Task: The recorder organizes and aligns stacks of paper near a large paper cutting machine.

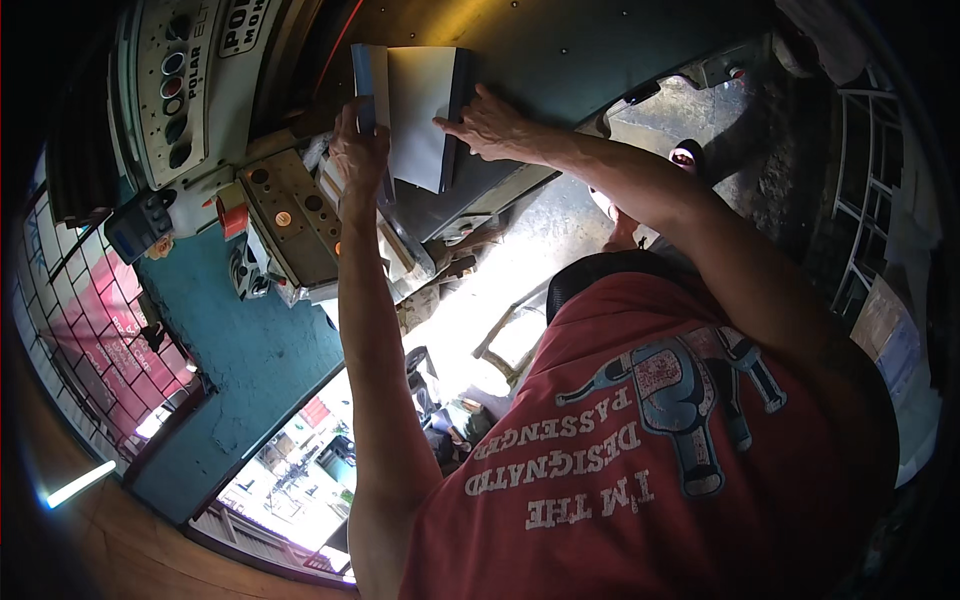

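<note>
A stack of white paper lies on the dark metal table of a paper cutter, its right side in shadow. Along its left side stands a narrow blue-grey stack with a pale face, possibly paper or card. My left hand is closed around the near part of this narrow stack, thumb on the right and fingers on the left. My right hand has its fingers spread at the white stack's right edge. One extended finger touches or hovers over the sheet's face; another points past the edge.
The Polar machine's control panel with knobs rises at the left. Below it are a control box, a red container and a dark keypad device. A red-buttoned switch box sits at the table's right edge. A white metal rack stands far right.
</note>
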The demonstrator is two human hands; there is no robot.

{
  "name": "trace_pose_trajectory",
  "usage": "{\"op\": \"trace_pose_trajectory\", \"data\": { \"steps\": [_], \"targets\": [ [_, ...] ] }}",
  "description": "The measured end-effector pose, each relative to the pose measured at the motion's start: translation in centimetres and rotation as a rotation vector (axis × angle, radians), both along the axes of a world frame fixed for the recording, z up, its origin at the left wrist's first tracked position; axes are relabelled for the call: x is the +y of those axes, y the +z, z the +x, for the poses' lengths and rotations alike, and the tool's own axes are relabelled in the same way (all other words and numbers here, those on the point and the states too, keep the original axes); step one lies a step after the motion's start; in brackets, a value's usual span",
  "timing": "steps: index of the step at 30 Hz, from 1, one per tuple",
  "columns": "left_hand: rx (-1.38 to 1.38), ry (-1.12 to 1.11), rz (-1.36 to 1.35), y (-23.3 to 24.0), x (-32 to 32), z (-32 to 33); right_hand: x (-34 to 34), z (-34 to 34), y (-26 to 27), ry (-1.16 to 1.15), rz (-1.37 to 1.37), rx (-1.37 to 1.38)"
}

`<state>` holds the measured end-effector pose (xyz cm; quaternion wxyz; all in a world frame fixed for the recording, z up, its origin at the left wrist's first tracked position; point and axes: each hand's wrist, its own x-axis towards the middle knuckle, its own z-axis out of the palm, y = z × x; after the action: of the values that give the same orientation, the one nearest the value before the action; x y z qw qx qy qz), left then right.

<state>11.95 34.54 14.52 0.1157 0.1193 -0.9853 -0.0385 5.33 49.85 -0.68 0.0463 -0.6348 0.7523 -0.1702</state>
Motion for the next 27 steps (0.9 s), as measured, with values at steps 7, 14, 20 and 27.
{"op": "trace_pose_trajectory", "data": {
  "steps": [7, 14, 20, 27],
  "targets": [
    [-0.273, 0.028, -0.093, -2.4, 1.0, 0.5, 1.0, 0.4, 0.1, -0.056, 0.019, -0.058],
    [-0.391, 0.038, -0.216, -6.9, 5.8, 0.6, 2.1, 0.4, -2.7, -0.172, -0.328, -0.053],
    [-0.52, -0.111, -0.28, -6.0, 4.4, 1.3, 2.0, 0.8, -3.1, -0.214, -0.343, -0.018],
    [-0.558, -0.01, -0.234, -6.5, 3.1, 1.5, 2.1, 1.0, -2.9, -0.251, -0.378, -0.029]
  ]
}}
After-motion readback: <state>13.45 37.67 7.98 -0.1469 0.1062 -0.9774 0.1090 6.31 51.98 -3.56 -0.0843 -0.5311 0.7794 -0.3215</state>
